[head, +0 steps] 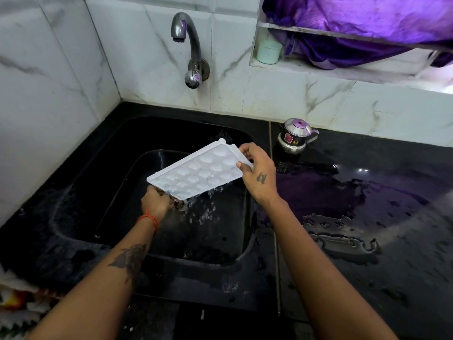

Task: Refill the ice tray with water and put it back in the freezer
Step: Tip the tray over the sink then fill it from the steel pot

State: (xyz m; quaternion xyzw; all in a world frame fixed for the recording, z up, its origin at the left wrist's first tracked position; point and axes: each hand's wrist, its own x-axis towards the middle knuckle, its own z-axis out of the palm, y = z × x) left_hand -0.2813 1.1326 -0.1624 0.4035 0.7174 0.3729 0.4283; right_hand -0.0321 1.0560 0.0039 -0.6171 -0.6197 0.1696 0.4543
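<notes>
White ice tray [196, 171] tilted over black sink [73, 168], water spilling off low edge | long axis lower-left to upper-right | left hand [155, 202] clamps low end, right hand [257, 173] pinches high end | tap [188, 45] above, behind.

Ice tray over the sink, tap behind.
The ice tray [199, 169] hangs tilted above the sink [73, 192], left hand [155, 201] at its near-left end, right hand [258, 171] at its far-right end; a kettle [295, 136] stands on the counter [380, 204] to the right.
</notes>
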